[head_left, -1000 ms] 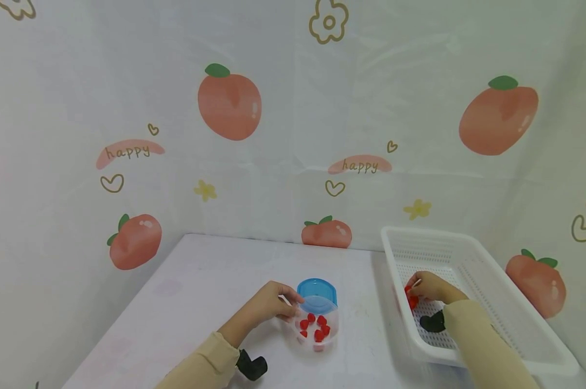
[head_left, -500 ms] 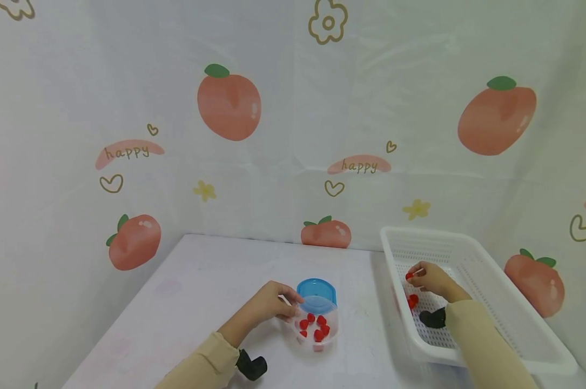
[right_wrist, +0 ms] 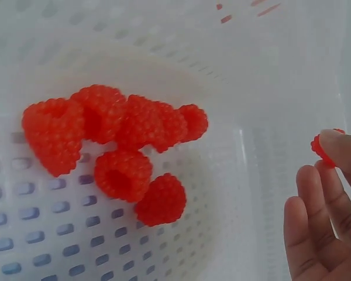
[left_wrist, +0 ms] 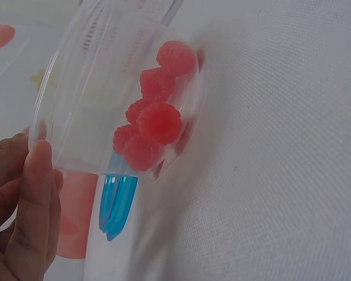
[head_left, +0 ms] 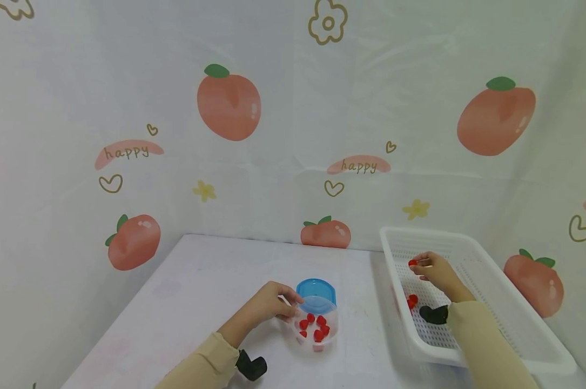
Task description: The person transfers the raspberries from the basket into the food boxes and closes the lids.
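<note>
My left hand (head_left: 273, 303) pinches the near-left rim of a clear plastic tub (left_wrist: 76, 123), thumb and fingers on either side of its wall. Several red raspberries (left_wrist: 158, 123) lie at the bottom of the tub. My right hand (head_left: 438, 272) is over the left side of a white basket (head_left: 431, 232), pinching one raspberry (right_wrist: 317, 151) between thumb and fingertip; its other fingers are spread loosely below. A cluster of raspberries (right_wrist: 123, 175) rests on the basket's slotted floor along one wall, with some hollow ends showing.
A round blue piece like a lid (head_left: 316, 289) is just behind the tub on the white tabletop (head_left: 224, 265). The basket's raised walls surround the right hand. A patterned curtain (head_left: 273, 178) hangs behind the table. Black devices (head_left: 251, 367) sit at both wrists.
My right hand has lifted away from the raspberry cluster and moved toward the back of the basket, carrying one raspberry. My left hand and the tub have stayed in place.
</note>
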